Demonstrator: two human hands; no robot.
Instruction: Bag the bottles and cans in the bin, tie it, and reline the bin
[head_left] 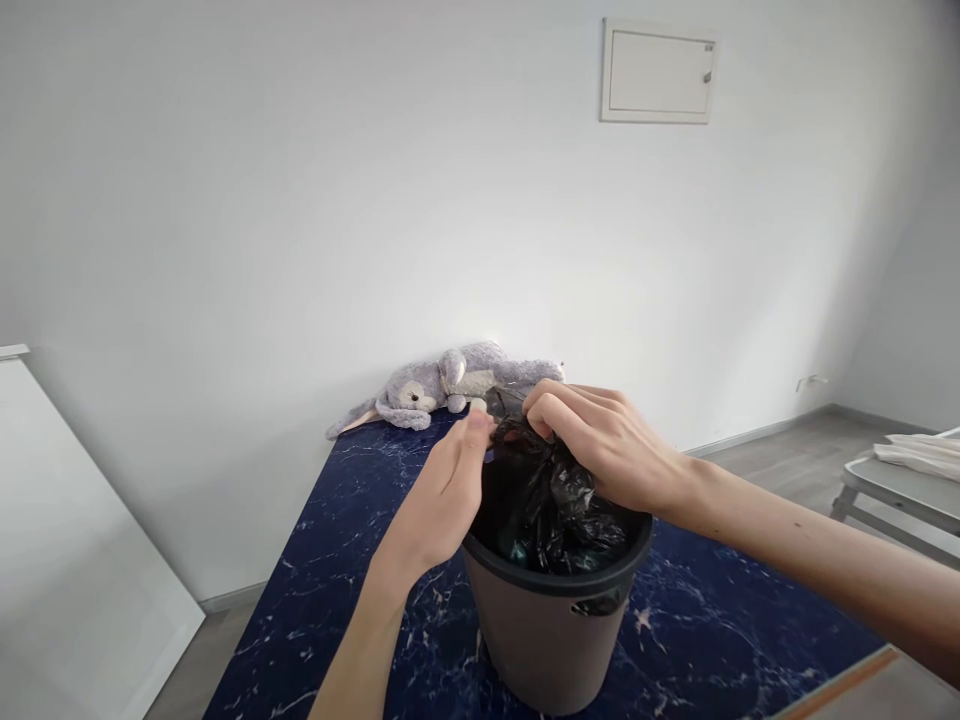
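A grey waste bin [551, 635] with a dark rim stands on a dark blue marbled table [337, 560]. A black plastic bag [551, 505] sits inside it, bunched up above the rim. My left hand [442, 500] pinches the top of the bag from the left. From the right, my right hand [600, 440] closes its fingers over the gathered top of the same bag. Both hands meet just above the bin's far edge.
A grey plush toy [450, 385] lies at the table's far end against the white wall. A white board [67, 550] leans at the left. A grey bench [900, 490] with white cloth stands at the right. A white wall panel [658, 72] hangs high up.
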